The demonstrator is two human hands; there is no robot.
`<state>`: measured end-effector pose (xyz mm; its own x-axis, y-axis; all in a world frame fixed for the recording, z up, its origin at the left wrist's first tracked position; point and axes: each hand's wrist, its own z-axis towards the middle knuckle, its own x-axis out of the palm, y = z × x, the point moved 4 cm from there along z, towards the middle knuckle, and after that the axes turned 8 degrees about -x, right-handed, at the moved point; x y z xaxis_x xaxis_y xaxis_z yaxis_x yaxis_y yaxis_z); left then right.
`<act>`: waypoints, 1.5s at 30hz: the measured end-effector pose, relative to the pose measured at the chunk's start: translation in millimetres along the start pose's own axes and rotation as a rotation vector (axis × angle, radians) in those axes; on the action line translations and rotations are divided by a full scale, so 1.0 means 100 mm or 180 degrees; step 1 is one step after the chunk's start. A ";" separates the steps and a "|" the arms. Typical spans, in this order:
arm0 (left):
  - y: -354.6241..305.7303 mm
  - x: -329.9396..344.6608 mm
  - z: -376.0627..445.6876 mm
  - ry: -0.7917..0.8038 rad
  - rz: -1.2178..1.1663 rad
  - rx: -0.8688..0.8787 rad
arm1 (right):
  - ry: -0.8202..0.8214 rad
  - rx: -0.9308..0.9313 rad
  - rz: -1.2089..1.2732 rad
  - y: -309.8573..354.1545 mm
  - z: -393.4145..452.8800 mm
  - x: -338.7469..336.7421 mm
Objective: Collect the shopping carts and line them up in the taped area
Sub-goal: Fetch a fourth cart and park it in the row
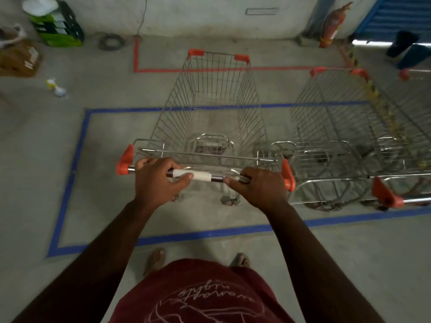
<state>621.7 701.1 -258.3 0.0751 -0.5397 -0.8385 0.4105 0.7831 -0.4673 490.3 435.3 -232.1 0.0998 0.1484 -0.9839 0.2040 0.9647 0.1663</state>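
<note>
Now both hands, left hand [156,180] and right hand [258,185], grip the handle [203,175] of the middle cart [214,108] (fingers curled around it). A second cart [345,145] stands just beside at 3 o'clock, inside the blue tape [70,183].

Dim concrete floor [105,159] meets a pale wall [198,15]; blue shutter [396,15] right.

Concrete floor [35,141]: blue tape rectangle [70,183], carts [217,108] inside, red tape [136,54] beyond.
</note>
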 end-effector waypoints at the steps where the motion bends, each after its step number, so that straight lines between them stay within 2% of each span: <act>1: -0.13 0.06 -0.04 0.0023 0.0041 -0.0042 | 0.0051 -0.0078 -0.0090 -0.13 -0.04 -0.03; 7: -0.84 0.29 -0.09 0.0089 -0.0030 -0.0447 | -0.0192 -0.0213 -0.0065 -0.76 -0.21 -0.16; 11: -1.09 0.37 -0.21 0.0001 -0.0236 -0.0310 | -0.0293 -0.0204 0.0001 -1.03 -0.40 -0.15; 15: -1.25 0.41 -0.32 -0.0179 -0.0129 -0.0194 | -0.0373 -0.0248 0.0135 -1.17 -0.49 -0.19; 20: -1.35 0.46 -0.50 -0.0256 0.0184 -0.0374 | -0.0280 -0.0331 0.0169 -1.27 -0.53 -0.23; 33: -1.52 0.46 -0.82 -0.0118 0.0108 -0.0531 | -0.0472 -0.0618 0.0322 -1.45 -0.83 -0.32; 39: -1.64 0.46 -1.10 -0.0215 0.0193 -0.0561 | -0.0540 -0.0796 0.0485 -1.57 -1.12 -0.31; 45: -1.74 0.42 -1.11 -0.0201 -0.0213 -0.0585 | -0.0488 -0.0961 0.0490 -1.72 -1.12 -0.29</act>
<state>452.3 576.3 -243.6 0.1123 -0.6062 -0.7873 0.2442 0.7849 -0.5695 343.0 289.9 -239.7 0.2563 0.2847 -0.9237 -0.1190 0.9577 0.2622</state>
